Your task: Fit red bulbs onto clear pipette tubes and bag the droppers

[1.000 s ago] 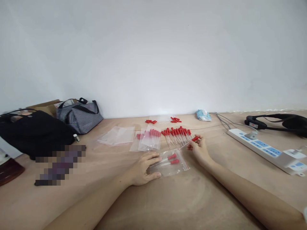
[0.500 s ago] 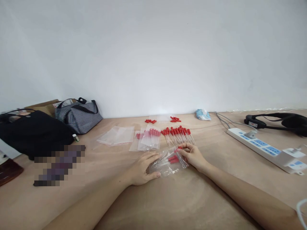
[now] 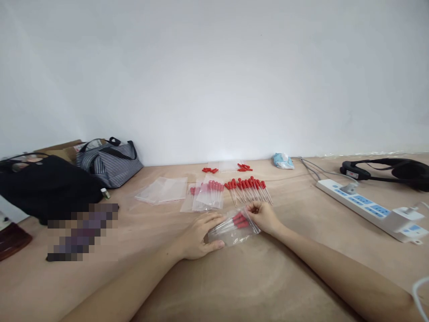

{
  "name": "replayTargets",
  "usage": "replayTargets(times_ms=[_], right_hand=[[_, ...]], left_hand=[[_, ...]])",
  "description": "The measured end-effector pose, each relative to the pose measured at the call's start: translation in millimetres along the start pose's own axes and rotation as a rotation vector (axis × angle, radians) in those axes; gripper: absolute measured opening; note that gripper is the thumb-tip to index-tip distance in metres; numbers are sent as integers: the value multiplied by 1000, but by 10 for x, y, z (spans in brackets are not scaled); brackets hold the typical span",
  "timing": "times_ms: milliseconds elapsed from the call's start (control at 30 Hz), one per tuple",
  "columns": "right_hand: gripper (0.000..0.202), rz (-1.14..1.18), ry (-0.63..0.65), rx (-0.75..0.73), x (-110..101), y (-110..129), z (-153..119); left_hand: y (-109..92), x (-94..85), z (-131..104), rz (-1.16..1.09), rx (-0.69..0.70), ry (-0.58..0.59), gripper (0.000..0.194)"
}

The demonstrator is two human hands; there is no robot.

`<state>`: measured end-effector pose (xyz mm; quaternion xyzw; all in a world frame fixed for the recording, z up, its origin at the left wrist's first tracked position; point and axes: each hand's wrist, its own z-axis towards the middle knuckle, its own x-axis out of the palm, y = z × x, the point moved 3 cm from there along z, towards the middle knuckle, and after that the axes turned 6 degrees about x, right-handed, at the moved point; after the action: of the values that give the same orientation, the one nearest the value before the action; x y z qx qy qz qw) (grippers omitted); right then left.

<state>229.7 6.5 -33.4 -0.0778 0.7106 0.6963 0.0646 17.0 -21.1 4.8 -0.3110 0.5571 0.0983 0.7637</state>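
A clear zip bag (image 3: 231, 237) lies on the table between my hands, with several red-bulbed droppers (image 3: 239, 220) inside, their bulbs toward the right end. My left hand (image 3: 201, 237) rests over the bag's left end, fingers stretched along the top and thumb apart below. At the bag's right-hand mouth, my right hand (image 3: 263, 217) is closed in a pinch on its edge; the fingertips are partly hidden. Just beyond, a row of loose droppers (image 3: 250, 190) lies on the table. Left of that row are filled bags (image 3: 208, 197) of droppers.
Flat plastic bags (image 3: 162, 190) are stacked at left. Red bulbs (image 3: 210, 170) and thin clear tubes lie near the wall. A power strip (image 3: 355, 203), a black headset (image 3: 378, 170) and a blue tissue pack (image 3: 283, 161) are at right. Striped (image 3: 112, 163) and black bags (image 3: 50, 188) stand left.
The red-bulbed dropper at my right fingertips has slid left into the bag with the others. My right hand has shifted slightly at the mouth; my left hand stays put.
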Motion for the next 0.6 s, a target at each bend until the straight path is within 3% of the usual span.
replayTargets(times_ms=[67,200,267,333,367,400,500,600], right_hand=[[26,-79,-33,-43,-16,-4,14],[25,-104,143,-17,-98,2,68],[22,-219,34,-26,-272,29,154],[16,-430,-177,-57,-509,71,277],[14,-556,-321,-22,-642,82,344],[13,-602,-387,7,-751,86,417],[16,-684,-498,84,-987,68,620],[16,-741,-515,156,-1063,24,777]], left_hand=[[-1,3,4,-3,15,9,56],[1,15,10,7,30,50,42],[-5,11,12,7,22,59,39],[-17,5,14,4,10,69,39],[-23,2,14,5,5,75,40],[-28,-1,14,5,0,77,42],[-40,-10,14,11,0,61,47],[-48,-16,11,19,28,35,44]])
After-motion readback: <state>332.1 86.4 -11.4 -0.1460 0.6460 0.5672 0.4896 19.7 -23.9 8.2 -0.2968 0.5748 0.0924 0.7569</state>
